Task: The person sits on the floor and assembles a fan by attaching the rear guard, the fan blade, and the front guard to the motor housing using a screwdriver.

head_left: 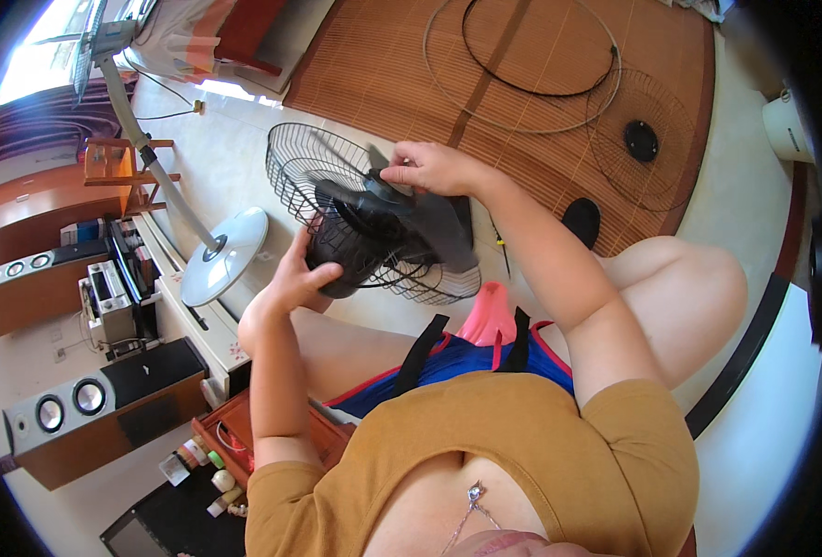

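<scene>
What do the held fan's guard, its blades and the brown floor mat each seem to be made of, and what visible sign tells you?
Fan guard: probably metal wire, dark finish; thin, evenly curved bars.
Blades: likely smooth dark plastic; broad, moulded-looking faces.
Mat: bamboo or wood slats, seemingly, with a slight sheen; narrow parallel brown strips.

This looks like a living room in a home. A bamboo mat [374, 74] lies on the floor at the top of the frame. On the left are purple curtains [35, 133], a wooden chair [109, 164] and two big speakers [104, 408].
</scene>
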The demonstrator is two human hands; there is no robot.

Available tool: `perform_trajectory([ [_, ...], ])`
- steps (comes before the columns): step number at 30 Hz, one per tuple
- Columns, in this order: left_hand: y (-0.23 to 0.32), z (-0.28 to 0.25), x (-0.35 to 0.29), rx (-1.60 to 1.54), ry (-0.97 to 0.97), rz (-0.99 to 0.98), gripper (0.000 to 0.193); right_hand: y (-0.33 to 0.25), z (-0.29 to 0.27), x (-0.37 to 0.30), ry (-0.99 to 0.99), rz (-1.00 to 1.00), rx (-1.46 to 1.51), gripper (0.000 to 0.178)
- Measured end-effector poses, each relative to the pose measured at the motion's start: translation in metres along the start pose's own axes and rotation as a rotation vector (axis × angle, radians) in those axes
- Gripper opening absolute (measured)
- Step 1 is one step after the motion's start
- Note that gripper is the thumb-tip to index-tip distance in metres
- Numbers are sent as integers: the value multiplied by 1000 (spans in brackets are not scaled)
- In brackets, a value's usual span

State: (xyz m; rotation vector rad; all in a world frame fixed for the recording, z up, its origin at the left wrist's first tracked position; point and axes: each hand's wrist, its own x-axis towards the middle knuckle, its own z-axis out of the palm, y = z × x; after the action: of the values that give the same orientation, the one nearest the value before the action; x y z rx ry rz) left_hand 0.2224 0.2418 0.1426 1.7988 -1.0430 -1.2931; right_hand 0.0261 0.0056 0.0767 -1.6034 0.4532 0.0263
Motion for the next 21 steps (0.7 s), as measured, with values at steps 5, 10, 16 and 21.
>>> perform_trajectory([
  [5,8,20,-1,47,135,-33,99,19,4,7,17,-288,168,34],
  [10,-1,-8,12,117,49,-34,97,18,2,1,-68,-380,351,36],
  [16,41,-3,-2,-48,-11,6,74,21,-4,1,-84,-339,271,36],
  [21,150,29,4,827,606,579,49,11,-7,-7,-89,-200,267,35],
])
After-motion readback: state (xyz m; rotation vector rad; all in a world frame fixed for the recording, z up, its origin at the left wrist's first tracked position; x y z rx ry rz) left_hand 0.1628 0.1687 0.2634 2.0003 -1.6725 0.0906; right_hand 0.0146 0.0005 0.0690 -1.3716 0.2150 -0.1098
